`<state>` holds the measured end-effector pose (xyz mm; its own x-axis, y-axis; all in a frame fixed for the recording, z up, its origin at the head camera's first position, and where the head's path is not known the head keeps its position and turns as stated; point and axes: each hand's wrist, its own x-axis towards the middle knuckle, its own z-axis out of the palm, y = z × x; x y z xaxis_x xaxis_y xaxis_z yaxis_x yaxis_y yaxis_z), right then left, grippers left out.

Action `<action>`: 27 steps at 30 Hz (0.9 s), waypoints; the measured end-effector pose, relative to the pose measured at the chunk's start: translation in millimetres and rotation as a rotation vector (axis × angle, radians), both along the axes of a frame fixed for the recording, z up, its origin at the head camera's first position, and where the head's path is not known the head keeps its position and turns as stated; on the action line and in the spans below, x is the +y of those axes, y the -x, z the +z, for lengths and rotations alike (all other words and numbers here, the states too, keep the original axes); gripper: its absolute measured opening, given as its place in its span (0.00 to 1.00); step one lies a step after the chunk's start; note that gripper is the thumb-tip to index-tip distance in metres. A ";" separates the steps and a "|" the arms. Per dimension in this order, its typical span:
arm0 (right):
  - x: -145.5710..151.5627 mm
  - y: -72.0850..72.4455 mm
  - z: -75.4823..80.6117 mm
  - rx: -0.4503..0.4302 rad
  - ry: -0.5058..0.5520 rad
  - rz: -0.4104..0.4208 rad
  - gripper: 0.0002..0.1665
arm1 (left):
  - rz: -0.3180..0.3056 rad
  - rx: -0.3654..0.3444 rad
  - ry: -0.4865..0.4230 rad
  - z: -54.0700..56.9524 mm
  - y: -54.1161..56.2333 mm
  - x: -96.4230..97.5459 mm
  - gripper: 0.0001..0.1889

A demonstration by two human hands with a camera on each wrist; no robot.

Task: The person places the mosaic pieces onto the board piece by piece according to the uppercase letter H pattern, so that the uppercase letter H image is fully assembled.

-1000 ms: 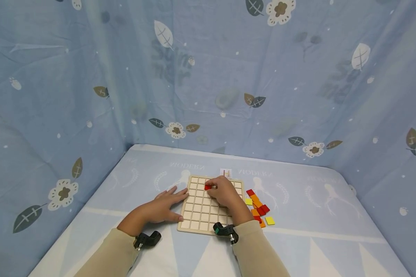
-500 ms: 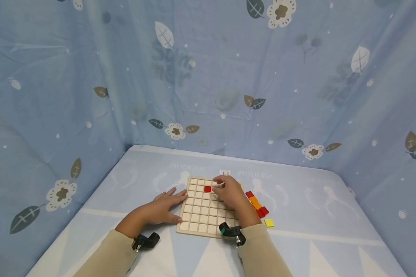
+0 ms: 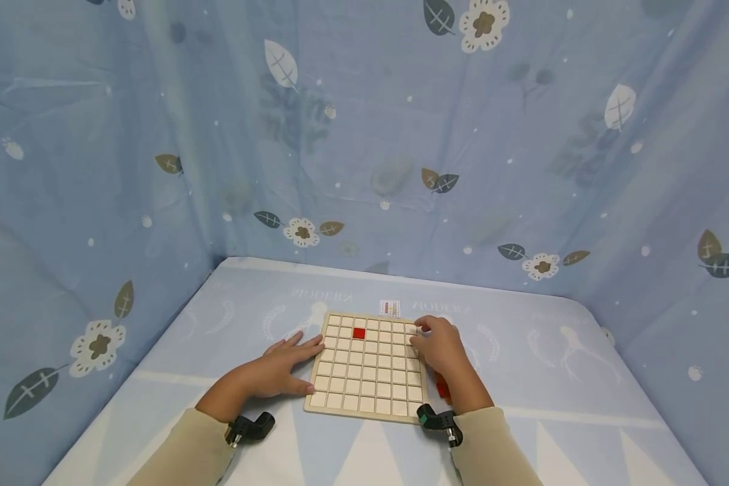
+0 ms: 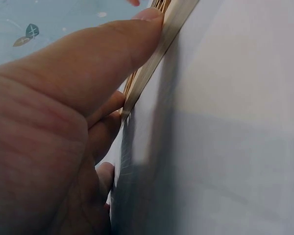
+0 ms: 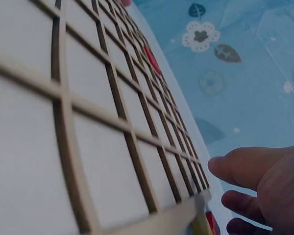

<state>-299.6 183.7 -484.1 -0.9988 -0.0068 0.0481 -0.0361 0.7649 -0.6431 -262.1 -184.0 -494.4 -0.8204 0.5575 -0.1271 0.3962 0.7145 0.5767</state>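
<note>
Wooden grid board point(image 3: 368, 372) lies flat between both hands point(image 3: 278, 368) point(image 3: 442, 345).

Left hand point(image 3: 282, 370): here it is, back uppermost, fingers point(image 3: 306, 351) fanned out, nothing in their grip.
Left thumb point(image 4: 108, 56): long and straight, well apart from those fingers.
Left forearm point(image 3: 185, 449): beige-sleeved, slanting inward from lower left.
Right hand point(image 3: 442, 345): fingers loosely bent, nothing held!
Right thumb point(image 5: 240, 167): plainly apart from the fingertips.
Right forearm point(image 3: 492, 449): beige-sleeved too, angled inward from lower right.
Both hands: well apart.
</note>
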 end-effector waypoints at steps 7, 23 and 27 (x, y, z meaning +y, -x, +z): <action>16.3 -1.0 -5.4 -0.029 -0.039 -0.088 0.24 | 0.000 0.002 -0.001 -0.1 0.5 -0.3 0.50; 24.3 -4.9 -10.8 -0.127 -0.003 -0.157 0.21 | 0.021 -0.021 0.006 -1.1 -2.4 -0.8 0.49; 26.0 -3.0 -9.5 -0.147 0.029 -0.166 0.20 | 0.031 -0.014 0.007 -0.7 0.4 0.5 0.49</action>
<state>-296.6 209.7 -493.5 -0.9824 0.1574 -0.1008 0.1846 0.7338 -0.6538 -262.5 -183.6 -495.0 -0.8354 0.5307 -0.1428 0.3654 0.7305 0.5769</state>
